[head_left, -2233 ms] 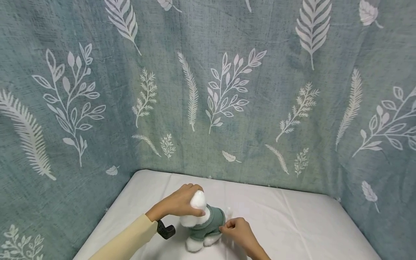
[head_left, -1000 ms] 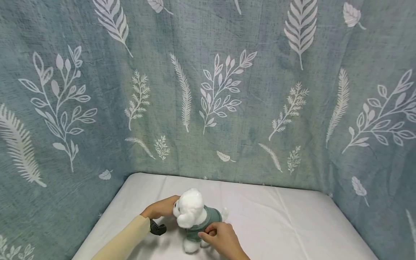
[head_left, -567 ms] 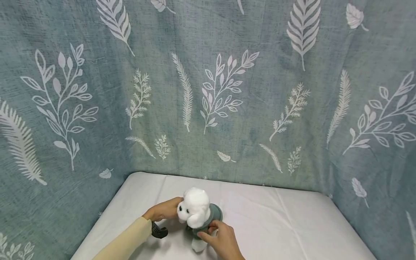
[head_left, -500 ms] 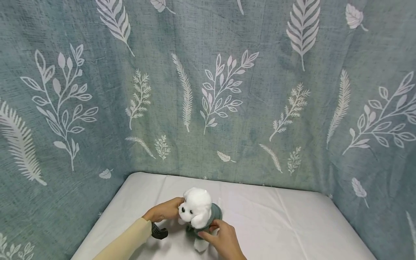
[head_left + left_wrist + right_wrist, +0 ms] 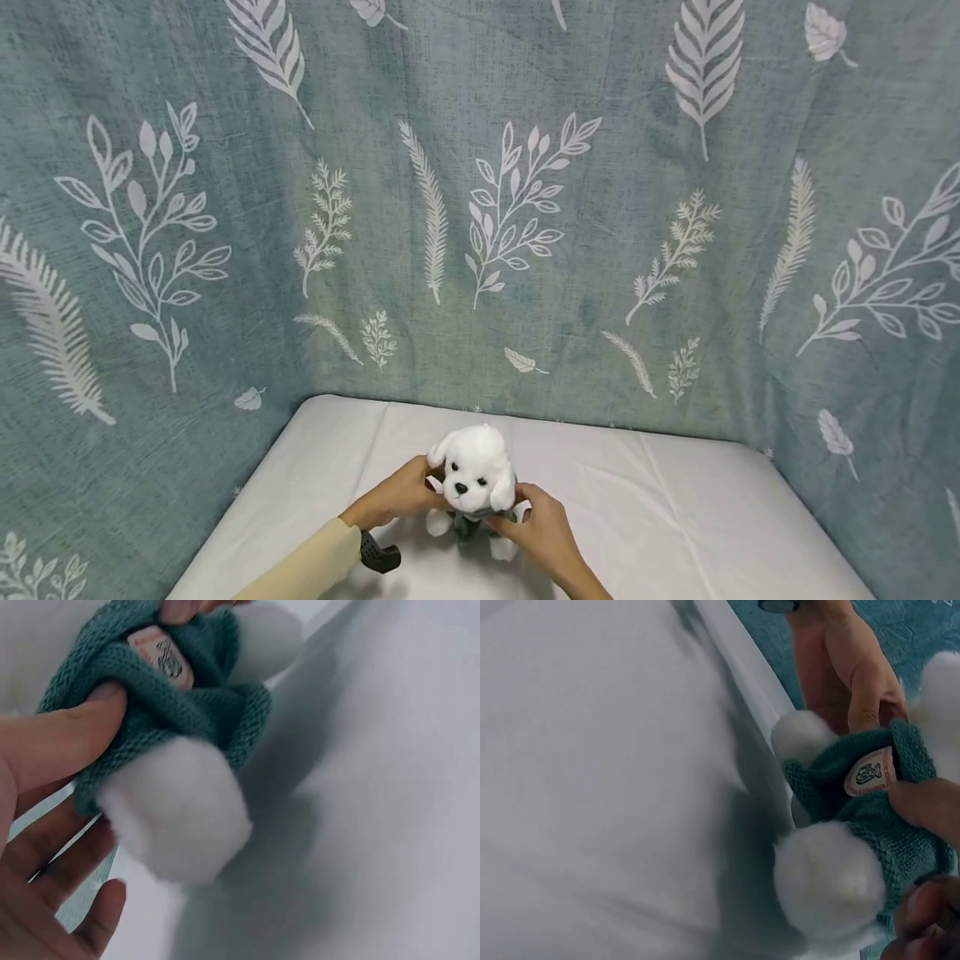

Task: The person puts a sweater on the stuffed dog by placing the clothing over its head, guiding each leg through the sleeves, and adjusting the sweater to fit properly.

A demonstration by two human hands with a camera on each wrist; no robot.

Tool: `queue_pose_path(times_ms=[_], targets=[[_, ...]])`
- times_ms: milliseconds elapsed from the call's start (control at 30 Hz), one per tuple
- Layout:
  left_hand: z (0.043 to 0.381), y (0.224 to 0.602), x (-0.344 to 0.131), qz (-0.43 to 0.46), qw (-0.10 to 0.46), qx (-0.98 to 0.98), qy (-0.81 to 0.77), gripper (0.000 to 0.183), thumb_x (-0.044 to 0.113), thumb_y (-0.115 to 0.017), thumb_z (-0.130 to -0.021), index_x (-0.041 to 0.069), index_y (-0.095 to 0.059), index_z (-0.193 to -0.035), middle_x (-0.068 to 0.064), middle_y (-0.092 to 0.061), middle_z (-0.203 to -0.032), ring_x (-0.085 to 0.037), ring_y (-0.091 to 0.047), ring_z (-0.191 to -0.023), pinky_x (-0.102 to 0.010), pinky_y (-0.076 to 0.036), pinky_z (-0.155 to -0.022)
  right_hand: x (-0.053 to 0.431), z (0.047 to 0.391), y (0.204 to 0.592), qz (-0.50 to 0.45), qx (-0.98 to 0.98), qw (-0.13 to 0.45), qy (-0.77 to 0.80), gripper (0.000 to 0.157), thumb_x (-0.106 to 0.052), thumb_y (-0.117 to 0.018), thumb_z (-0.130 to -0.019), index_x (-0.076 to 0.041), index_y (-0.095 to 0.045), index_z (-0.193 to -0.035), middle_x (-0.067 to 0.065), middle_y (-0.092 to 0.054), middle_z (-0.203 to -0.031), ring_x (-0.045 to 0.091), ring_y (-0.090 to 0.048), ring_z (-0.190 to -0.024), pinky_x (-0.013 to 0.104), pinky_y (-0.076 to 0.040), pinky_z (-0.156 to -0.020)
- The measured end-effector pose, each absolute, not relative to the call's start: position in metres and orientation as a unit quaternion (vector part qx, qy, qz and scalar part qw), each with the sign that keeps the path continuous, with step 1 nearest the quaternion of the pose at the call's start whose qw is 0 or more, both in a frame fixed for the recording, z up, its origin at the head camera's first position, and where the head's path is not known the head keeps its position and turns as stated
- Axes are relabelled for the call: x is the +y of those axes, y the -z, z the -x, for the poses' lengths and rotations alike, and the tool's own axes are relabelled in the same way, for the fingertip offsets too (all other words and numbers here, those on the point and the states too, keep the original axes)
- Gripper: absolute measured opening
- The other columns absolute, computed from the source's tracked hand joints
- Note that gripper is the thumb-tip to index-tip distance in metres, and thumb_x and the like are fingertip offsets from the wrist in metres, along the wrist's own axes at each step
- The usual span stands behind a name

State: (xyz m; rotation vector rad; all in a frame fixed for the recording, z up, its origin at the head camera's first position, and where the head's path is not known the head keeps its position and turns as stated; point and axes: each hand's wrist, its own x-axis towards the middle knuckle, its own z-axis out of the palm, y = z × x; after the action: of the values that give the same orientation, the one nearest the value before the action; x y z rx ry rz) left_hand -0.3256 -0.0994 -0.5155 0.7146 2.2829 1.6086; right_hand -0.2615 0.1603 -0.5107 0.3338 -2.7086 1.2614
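Observation:
A white plush dog (image 5: 476,467) faces the head camera, held between both hands at the near part of the table. It wears a green knitted sweater (image 5: 180,712) with a small printed patch (image 5: 870,772) on the chest. My left hand (image 5: 405,492) grips the dog's side, its thumb pressing the knit near one front leg (image 5: 176,810). On the opposite side my right hand (image 5: 543,529) pinches the sweater by the other front leg (image 5: 829,877), thumb on the chest beside the patch. The dog's back and tail are hidden in the head view.
A white cloth-covered table (image 5: 637,508) extends to the right and behind the dog. Blue-green curtains (image 5: 525,208) with white leaf prints enclose its back and sides. A black wrist device (image 5: 380,554) hangs below the left wrist, beside a cream sleeve (image 5: 311,562).
The dog has turned from facing left to facing the camera. My left hand went from its head to its side; my right hand moved from the rear to the sweater's front.

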Motion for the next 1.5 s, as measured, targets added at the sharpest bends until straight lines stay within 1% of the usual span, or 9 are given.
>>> queue_pose_path(times_ms=[100,200,300,400,567,733,967,1267,1500], targets=[[0.323,0.516,-0.092,-0.245,0.107,0.781,-0.565,0.038,0.021,-0.088,-0.083,0.016,-0.071,-0.116,-0.003,-0.068,-0.102,-0.028,-0.062,-0.100,-0.039,-0.051,-0.080,0.169,0.266,0.509,-0.114,-0.891,0.052,-0.436,0.049,-0.034,-0.088,-0.080,-0.005,-0.069,-0.114,0.000,-0.065,-0.090,0.006,-0.045,-0.049,0.024,-0.038,-0.044],[0.320,0.517,-0.084,-0.241,0.089,0.774,-0.578,0.040,0.021,-0.088,-0.083,0.016,-0.068,-0.116,-0.003,-0.068,-0.101,-0.029,-0.063,-0.101,-0.038,-0.051,-0.081,0.177,0.270,0.507,-0.118,-0.882,0.037,-0.454,0.049,-0.032,-0.087,-0.082,-0.005,-0.068,-0.118,0.000,-0.060,-0.075,0.006,-0.041,-0.046,0.023,-0.035,-0.042],[0.317,0.518,-0.076,-0.232,0.074,0.772,-0.587,0.043,0.023,-0.089,-0.082,0.016,-0.066,-0.118,-0.002,-0.068,-0.100,-0.028,-0.063,-0.099,-0.038,-0.051,-0.079,0.184,0.273,0.506,-0.123,-0.875,0.030,-0.467,0.048,-0.028,-0.086,-0.084,-0.006,-0.067,-0.122,0.001,-0.051,-0.061,0.006,-0.038,-0.045,0.023,-0.034,-0.043],[0.315,0.519,-0.070,-0.218,0.062,0.775,-0.590,0.044,0.023,-0.090,-0.080,0.017,-0.065,-0.116,-0.001,-0.068,-0.098,-0.026,-0.063,-0.097,-0.037,-0.051,-0.078,0.190,0.276,0.506,-0.123,-0.873,0.028,-0.471,0.045,-0.024,-0.084,-0.085,-0.008,-0.067,-0.123,0.001,-0.046,-0.057,0.007,-0.036,-0.046,0.022,-0.033,-0.044],[0.311,0.518,-0.062,-0.205,0.047,0.778,-0.593,0.042,0.022,-0.091,-0.079,0.015,-0.066,-0.113,0.000,-0.068,-0.096,-0.026,-0.063,-0.096,-0.034,-0.050,-0.074,0.197,0.280,0.509,-0.118,-0.873,0.022,-0.472,0.044,-0.024,-0.083,-0.085,-0.012,-0.067,-0.124,0.002,-0.046,-0.058,0.008,-0.036,-0.047,0.024,-0.034,-0.046],[0.310,0.519,-0.057,-0.204,0.036,0.776,-0.595,0.049,0.019,-0.090,-0.079,0.016,-0.065,-0.121,0.000,-0.067,-0.101,-0.027,-0.062,-0.099,-0.034,-0.049,-0.075,0.202,0.283,0.512,-0.115,-0.873,0.021,-0.473,0.044,-0.025,-0.085,-0.084,-0.012,-0.067,-0.122,0.002,-0.049,-0.059,0.008,-0.039,-0.048,0.024,-0.036,-0.047],[0.312,0.523,-0.049,-0.193,0.038,0.779,-0.595,0.065,0.023,-0.091,-0.078,0.019,-0.061,-0.135,0.004,-0.064,-0.111,-0.021,-0.058,-0.101,-0.037,-0.048,-0.078,0.207,0.285,0.516,-0.107,-0.875,0.023,-0.471,0.043,-0.023,-0.084,-0.083,-0.009,-0.068,-0.121,0.002,-0.053,-0.064,0.008,-0.042,-0.051,0.024,-0.038,-0.048],[0.315,0.526,-0.042,-0.191,0.040,0.787,-0.585,0.071,0.026,-0.092,-0.078,0.021,-0.058,-0.141,0.006,-0.064,-0.116,-0.019,-0.058,-0.101,-0.038,-0.046,-0.081,0.214,0.289,0.518,-0.103,-0.879,0.018,-0.466,0.044,-0.026,-0.085,-0.084,-0.009,-0.067,-0.121,0.000,-0.050,-0.061,0.009,-0.040,-0.051,0.025,-0.036,-0.047],[0.318,0.527,-0.037,-0.198,0.035,0.788,-0.582,0.073,0.027,-0.092,-0.077,0.022,-0.058,-0.142,0.007,-0.064,-0.120,-0.019,-0.057,-0.103,-0.040,-0.045,-0.084,0.218,0.292,0.520,-0.095,-0.880,0.016,-0.465,0.046,-0.024,-0.084,-0.085,-0.008,-0.066,-0.124,0.003,-0.057,-0.069,0.011,-0.045,-0.055,0.026,-0.039,-0.050]])
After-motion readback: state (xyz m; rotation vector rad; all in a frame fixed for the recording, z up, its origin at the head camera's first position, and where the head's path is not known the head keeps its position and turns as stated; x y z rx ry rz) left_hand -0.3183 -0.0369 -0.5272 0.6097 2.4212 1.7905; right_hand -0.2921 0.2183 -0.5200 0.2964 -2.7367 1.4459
